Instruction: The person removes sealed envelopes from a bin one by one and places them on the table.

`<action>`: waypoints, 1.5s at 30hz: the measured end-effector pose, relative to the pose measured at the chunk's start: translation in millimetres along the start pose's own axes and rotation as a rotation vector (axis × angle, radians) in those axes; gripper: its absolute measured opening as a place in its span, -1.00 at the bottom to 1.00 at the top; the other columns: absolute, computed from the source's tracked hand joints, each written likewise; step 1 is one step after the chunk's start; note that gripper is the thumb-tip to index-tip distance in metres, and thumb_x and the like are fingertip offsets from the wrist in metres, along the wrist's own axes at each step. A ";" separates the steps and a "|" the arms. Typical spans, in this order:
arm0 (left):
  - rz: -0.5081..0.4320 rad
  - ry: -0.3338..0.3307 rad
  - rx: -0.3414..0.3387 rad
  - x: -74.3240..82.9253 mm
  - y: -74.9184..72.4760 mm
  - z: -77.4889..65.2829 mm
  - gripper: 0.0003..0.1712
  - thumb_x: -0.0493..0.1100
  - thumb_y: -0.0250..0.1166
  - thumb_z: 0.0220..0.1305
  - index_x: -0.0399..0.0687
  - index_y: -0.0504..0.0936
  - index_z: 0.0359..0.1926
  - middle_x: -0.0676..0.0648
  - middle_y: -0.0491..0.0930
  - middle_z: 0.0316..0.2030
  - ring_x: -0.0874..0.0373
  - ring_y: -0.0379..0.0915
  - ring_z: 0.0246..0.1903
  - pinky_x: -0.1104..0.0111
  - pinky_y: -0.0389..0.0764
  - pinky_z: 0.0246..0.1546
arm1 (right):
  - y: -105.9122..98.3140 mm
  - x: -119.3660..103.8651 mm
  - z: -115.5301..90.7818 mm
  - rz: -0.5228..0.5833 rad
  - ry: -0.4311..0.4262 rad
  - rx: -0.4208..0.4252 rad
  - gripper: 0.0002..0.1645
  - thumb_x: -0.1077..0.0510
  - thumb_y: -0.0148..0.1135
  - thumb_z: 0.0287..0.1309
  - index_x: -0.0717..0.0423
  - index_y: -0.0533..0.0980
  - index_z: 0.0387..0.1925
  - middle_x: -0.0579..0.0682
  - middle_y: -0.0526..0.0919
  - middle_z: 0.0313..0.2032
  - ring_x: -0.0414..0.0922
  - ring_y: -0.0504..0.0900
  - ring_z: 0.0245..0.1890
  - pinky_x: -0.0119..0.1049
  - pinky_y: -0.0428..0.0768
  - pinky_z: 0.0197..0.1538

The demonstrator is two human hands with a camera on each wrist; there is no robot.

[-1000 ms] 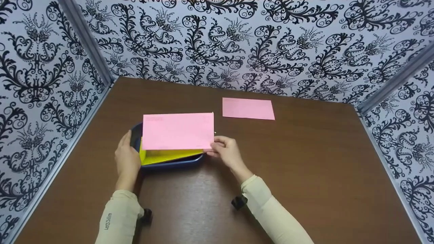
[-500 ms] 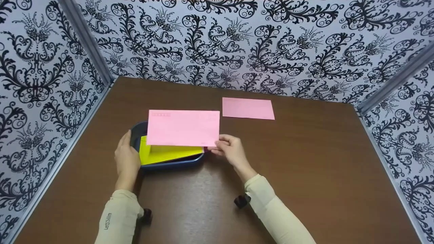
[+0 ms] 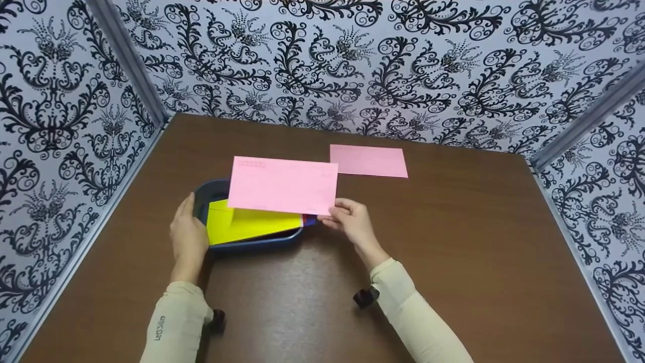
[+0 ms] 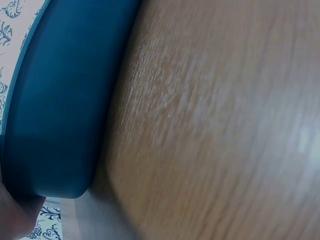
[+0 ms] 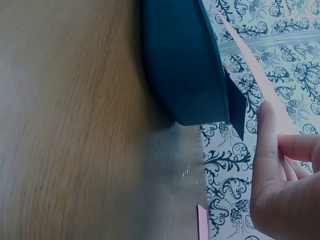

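Note:
In the head view my right hand [image 3: 352, 224] pinches a pink envelope [image 3: 284, 184] by its near right corner, between thumb and fingers. It is held up over a blue tray [image 3: 257, 245], with a row of small printed boxes at its upper left. Seen edge-on in the right wrist view, the envelope [image 5: 250, 60] stands apart from the tray wall [image 5: 187, 60]. My left hand [image 3: 189, 237] rests against the tray's left side with fingers fairly straight; its thumb is hidden. A yellow envelope [image 3: 247, 227] lies in the tray, partly covered by the pink one.
A second pink envelope [image 3: 375, 164] lies flat on the brown table [image 3: 453, 242] toward the back. A dark blue corner [image 3: 310, 220] sticks out past the tray's right rim. Patterned walls [image 3: 352, 60] bound the table at the back and sides.
My right hand has moved the pink envelope right and slightly away, tilting it a little. More of the yellow envelope and the blue corner now shows. The left hand and tray have stayed put.

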State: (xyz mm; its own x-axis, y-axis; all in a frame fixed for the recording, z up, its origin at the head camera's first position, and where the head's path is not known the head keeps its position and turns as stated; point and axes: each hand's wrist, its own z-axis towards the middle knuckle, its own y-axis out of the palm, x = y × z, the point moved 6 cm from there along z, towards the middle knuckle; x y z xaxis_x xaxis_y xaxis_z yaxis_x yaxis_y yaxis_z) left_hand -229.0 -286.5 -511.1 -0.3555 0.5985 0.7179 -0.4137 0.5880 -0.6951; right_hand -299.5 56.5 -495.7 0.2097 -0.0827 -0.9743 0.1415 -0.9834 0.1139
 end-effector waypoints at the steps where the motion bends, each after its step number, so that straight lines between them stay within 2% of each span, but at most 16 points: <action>1: 0.001 -0.001 0.000 -0.1 0.2 -0.1 -0.34 -0.42 -0.15 0.44 -0.11 0.14 0.53 -0.28 0.17 0.49 -0.28 0.17 0.44 -0.08 0.27 0.42 | -1.1 0.2 0.0 -0.002 0.003 0.004 -0.68 0.44 0.12 0.30 0.52 0.49 0.06 0.16 0.74 -0.31 -0.11 0.79 -0.42 -0.33 0.75 -0.27; 8: 0.000 -0.001 -0.002 -0.9 -0.7 -0.1 -0.35 -0.40 -0.15 0.46 -0.10 0.14 0.54 -0.27 0.17 0.50 -0.26 0.17 0.45 -0.06 0.27 0.43 | -9.1 -1.3 0.7 0.035 0.011 0.018 -0.69 0.45 0.07 0.32 0.52 0.49 0.05 0.21 0.75 -0.32 -0.12 0.79 -0.41 -0.32 0.76 -0.22; 17: -0.005 0.009 -0.013 -2.1 -1.2 0.9 -0.35 -0.40 -0.17 0.46 -0.10 0.14 0.54 -0.28 0.17 0.50 -0.27 0.17 0.44 -0.08 0.28 0.43 | -24.0 -3.4 3.4 0.048 -0.009 0.026 -0.71 0.45 0.05 0.32 0.53 0.49 0.03 0.08 0.75 -0.44 -0.16 0.78 -0.44 -0.40 0.74 -0.26; 34: -0.015 -0.003 -0.034 -2.8 -0.3 0.1 -0.33 -0.38 -0.22 0.47 -0.04 0.10 0.56 -0.24 0.13 0.52 -0.28 0.17 0.44 -0.09 0.30 0.41 | -56.6 -2.3 7.4 0.074 0.043 0.102 -0.65 0.41 0.06 0.36 0.50 0.41 0.12 0.00 0.70 -0.42 -0.18 0.79 -0.40 -0.39 0.75 -0.20; 37: -0.015 0.006 -0.027 -2.0 -1.0 -0.5 -0.34 -0.39 -0.21 0.46 -0.06 0.11 0.55 -0.25 0.15 0.51 -0.28 0.21 0.41 -0.08 0.32 0.40 | -62.2 -2.0 8.2 0.073 0.054 0.112 -0.64 0.41 0.05 0.36 0.51 0.39 0.14 -0.01 0.67 -0.41 -0.19 0.78 -0.40 -0.38 0.75 -0.18; 41: -0.009 0.033 -0.014 0.1 -0.9 -1.2 -0.33 -0.42 -0.20 0.44 -0.10 0.14 0.54 -0.27 0.17 0.50 -0.32 0.35 0.27 -0.08 0.43 0.32 | -70.5 -1.8 9.0 0.079 0.052 0.121 -0.59 0.42 0.03 0.36 0.54 0.34 0.19 -0.01 0.62 -0.37 -0.20 0.78 -0.38 -0.40 0.74 -0.18; 45: -0.012 0.034 -0.010 -0.3 -1.0 -1.1 -0.33 -0.42 -0.20 0.44 -0.10 0.14 0.54 -0.26 0.18 0.50 -0.30 0.30 0.33 -0.07 0.38 0.36 | -79.2 -1.2 10.4 0.114 0.051 0.131 -0.59 0.42 0.01 0.37 0.54 0.30 0.19 -0.02 0.61 -0.38 -0.21 0.77 -0.38 -0.41 0.74 -0.17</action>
State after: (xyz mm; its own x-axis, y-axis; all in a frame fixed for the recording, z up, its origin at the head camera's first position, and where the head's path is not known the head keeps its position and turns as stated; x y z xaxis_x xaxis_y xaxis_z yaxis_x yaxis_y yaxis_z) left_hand -227.6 -286.7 -510.7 -0.3223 0.6094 0.7244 -0.4091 0.6004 -0.6871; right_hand -321.1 132.7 -505.6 0.2668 -0.1901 -0.9448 -0.0130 -0.9810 0.1937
